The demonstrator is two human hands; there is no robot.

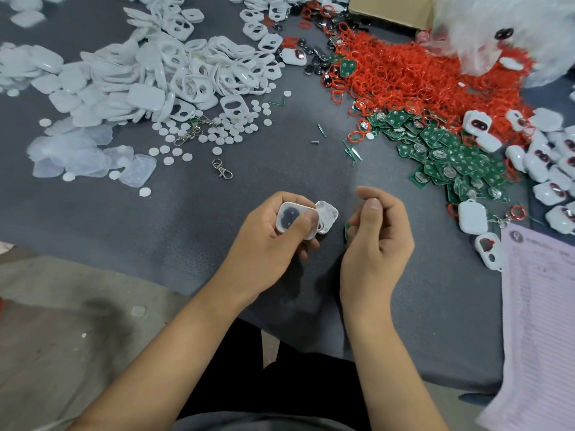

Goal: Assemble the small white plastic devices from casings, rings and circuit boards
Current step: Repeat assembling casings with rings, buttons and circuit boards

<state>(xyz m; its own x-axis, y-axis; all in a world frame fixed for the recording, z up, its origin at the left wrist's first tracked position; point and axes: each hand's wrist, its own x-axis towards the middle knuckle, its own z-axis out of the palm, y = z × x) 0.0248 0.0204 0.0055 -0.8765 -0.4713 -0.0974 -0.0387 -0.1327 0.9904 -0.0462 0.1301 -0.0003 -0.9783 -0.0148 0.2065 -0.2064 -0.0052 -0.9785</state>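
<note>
My left hand [267,241] grips a white casing front [294,220] with a dark window, thumb pressed on its lower edge. A second white casing half [327,216] sticks out behind it, also held in that hand. My right hand [375,244] is curled just to the right, pinching a small green circuit board [347,229] of which only an edge shows. Both hands hover over the grey table [193,219] near its front edge.
White casing parts [174,70] are heaped at the back left, with white round pads [217,132] and clear covers [90,157]. Red rings [413,73] pile at back right above green circuit boards [451,157]. Finished white devices [547,169] and a paper sheet [541,306] lie at right.
</note>
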